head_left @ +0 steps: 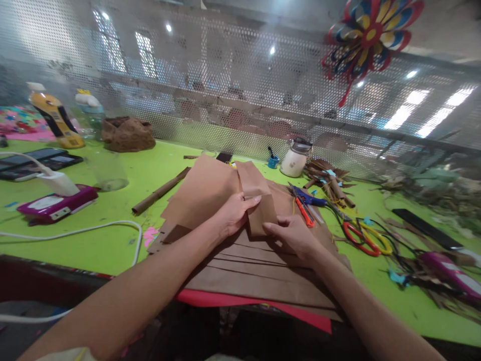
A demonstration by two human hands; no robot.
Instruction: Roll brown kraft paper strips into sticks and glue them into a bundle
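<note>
Head view shows two bare arms reaching over a green surface (124, 175). Both hands meet on a brown paper strip (259, 200) that lies on top of a pile of brown paper sheets (240, 271). The left hand (233, 215) is curled shut on the strip's left edge — thumb on top, fingers under it. The right hand (293, 235) pinches the strip's lower end between thumb and fingers. The strip bends up a little at the far end, near the middle of the pile.

A blue and orange cutter (306, 203) lies just beside the right hand, and red and yellow scissors (363, 235) lie further right. A red sheet (240, 301) pokes out under the pile at the near edge.

If the two hands pull apart too hard, the thin paper could rip. If the right hand slides sideways, it might bump the cutter — that could hurt.
</note>
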